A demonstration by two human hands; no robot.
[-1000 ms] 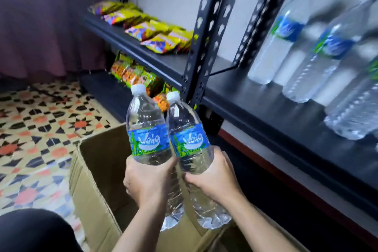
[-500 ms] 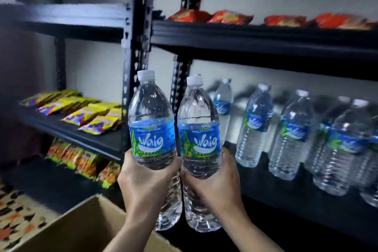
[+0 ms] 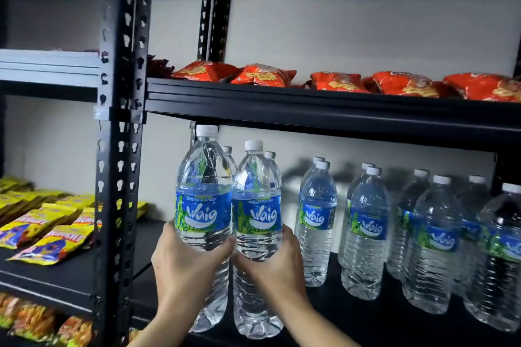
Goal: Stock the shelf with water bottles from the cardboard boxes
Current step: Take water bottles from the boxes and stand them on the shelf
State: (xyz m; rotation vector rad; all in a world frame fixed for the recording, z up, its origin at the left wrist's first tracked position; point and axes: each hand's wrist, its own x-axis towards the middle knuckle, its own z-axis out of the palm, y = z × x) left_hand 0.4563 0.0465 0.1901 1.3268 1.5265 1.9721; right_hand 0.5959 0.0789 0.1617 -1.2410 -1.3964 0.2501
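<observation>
Both bottles raised since last frame, now at shelf (image 3: 394,315) edge. Left hand (image 3: 186,267) grips left bottle (image 3: 204,214), right hand (image 3: 277,265) grips right bottle (image 3: 257,217); upright, touching, beside stocked bottles (image 3: 366,234).

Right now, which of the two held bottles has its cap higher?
The left hand's bottle: its white cap nearly meets the shelf above, while the right hand's bottle has its cap lower.

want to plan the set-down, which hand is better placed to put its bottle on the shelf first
Probably the right hand. Its bottle is beside the open gap in the row on the shelf; the left hand holds its bottle nearer the post.
</observation>
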